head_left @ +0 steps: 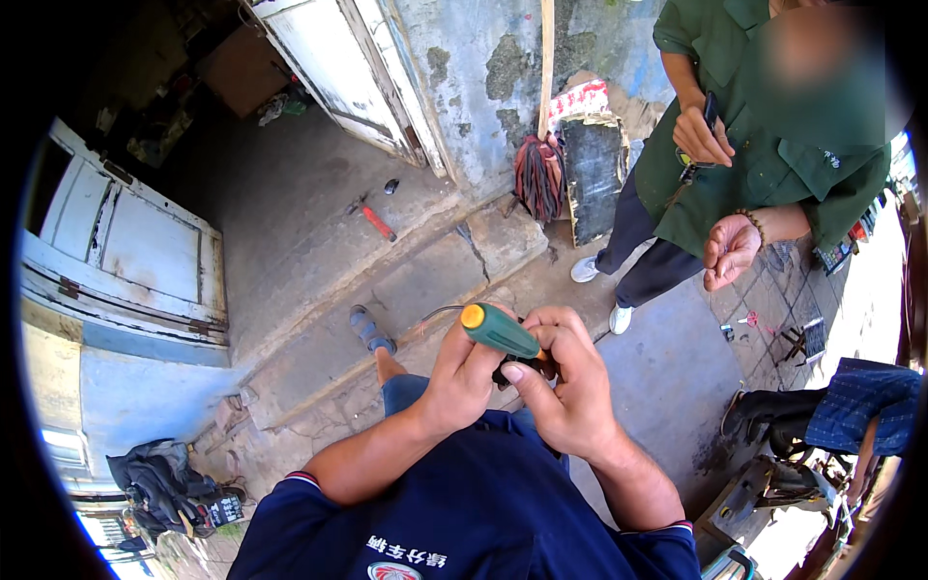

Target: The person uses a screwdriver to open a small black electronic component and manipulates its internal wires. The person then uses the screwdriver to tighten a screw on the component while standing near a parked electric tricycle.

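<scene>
Close together before my chest, both hands are closed around small items. A green screwdriver handle with a yellow butt end (503,332) lies slantwise between them; its shaft is hidden. The fingers of my right hand (570,391) close round its lower end. My left hand (459,372) is beside the handle, its fingers bent around a small black part (502,373) below it. Much of that part is covered by fingers, and I cannot tell its kind. A thin dark cable (442,311) runs out to the left from behind my left hand.
A red-handled hammer (377,220) lies on the concrete floor beyond the step (406,280). A mop (541,174) leans against the wall. At the right stands a person in a green shirt (764,145), holding a phone. Red scissors (749,318) lie on the paving.
</scene>
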